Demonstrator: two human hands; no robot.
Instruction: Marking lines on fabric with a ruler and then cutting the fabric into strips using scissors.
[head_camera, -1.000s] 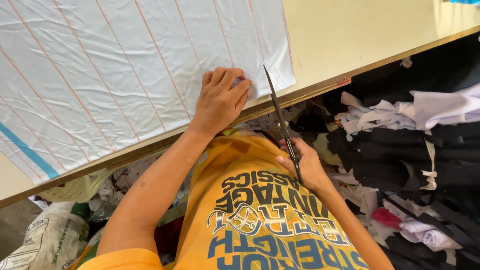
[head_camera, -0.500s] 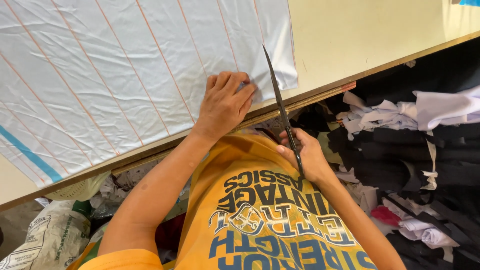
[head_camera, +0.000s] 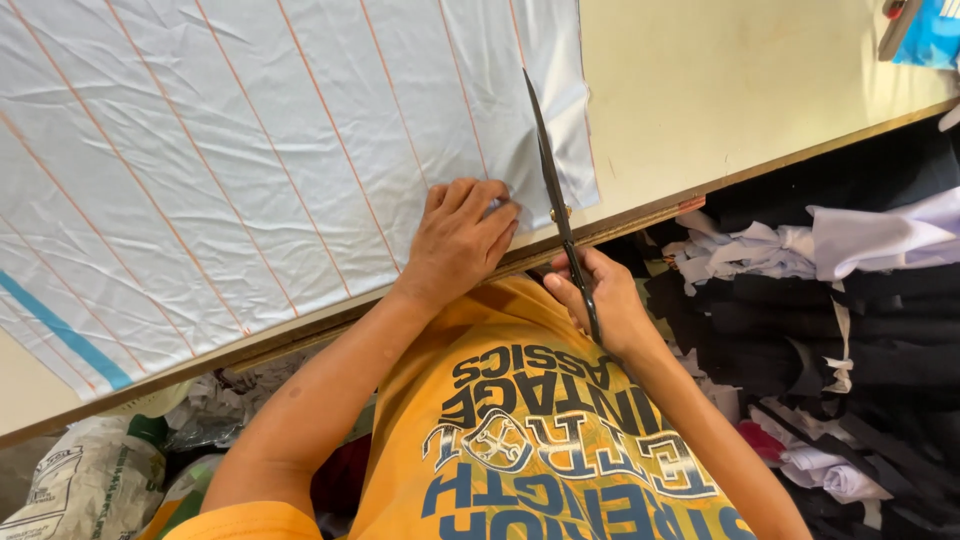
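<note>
The left hand is lying flat, fingers spread, pressing the cloth down at the tabletop's near edge. The right hand is gripping the scissors by the handles, its grip closed around them, just off that edge. The blades, close together, are lying over the cloth's right border, beside the left fingertips.

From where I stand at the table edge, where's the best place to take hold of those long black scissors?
Probably by the handle loops of the scissors, coming from the near table edge. The blades point away over the pale striped cloth, so the handles overhang toward the body, where the right hand already has its grip.
</note>
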